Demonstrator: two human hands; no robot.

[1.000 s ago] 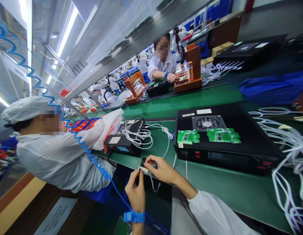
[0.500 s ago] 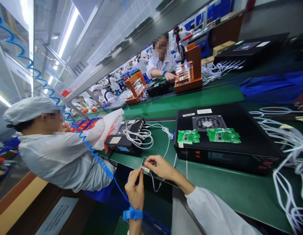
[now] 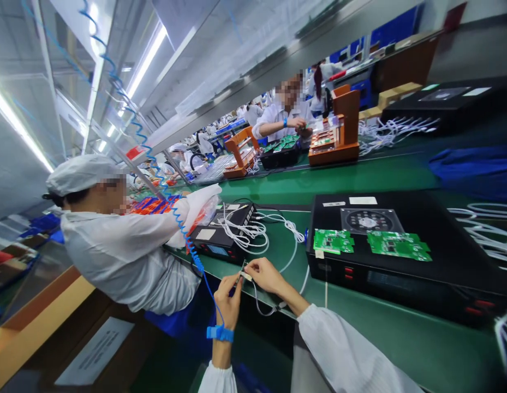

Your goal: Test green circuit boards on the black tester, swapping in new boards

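My left hand (image 3: 227, 299) is closed, with thumb and fingertips pinching a thin circuit board (image 3: 242, 269) seen almost edge-on. Against the same board, my right hand (image 3: 266, 275) is pinched on the end of a white cable (image 3: 257, 300). A pale tag or connector (image 3: 246, 277) shows between the hands; whether the plug sits in the board I cannot tell. Both hands are at the near edge of the green bench (image 3: 347, 314). Around my left wrist is a blue strap (image 3: 219, 333) with a coiled blue cord.
Two groups of green circuit boards (image 3: 398, 245) lie on a large black box (image 3: 449, 273) with a fan at right. A smaller black unit (image 3: 220, 245) carries coiled white cables. At left sits a co-worker (image 3: 122, 245); another person (image 3: 288, 117) works across the bench beside an orange fixture (image 3: 335, 136).
The view has shifted, so the bench things appear farther right. My hands stay together on the board and cable. The person opposite has lifted a hand from the orange fixture.
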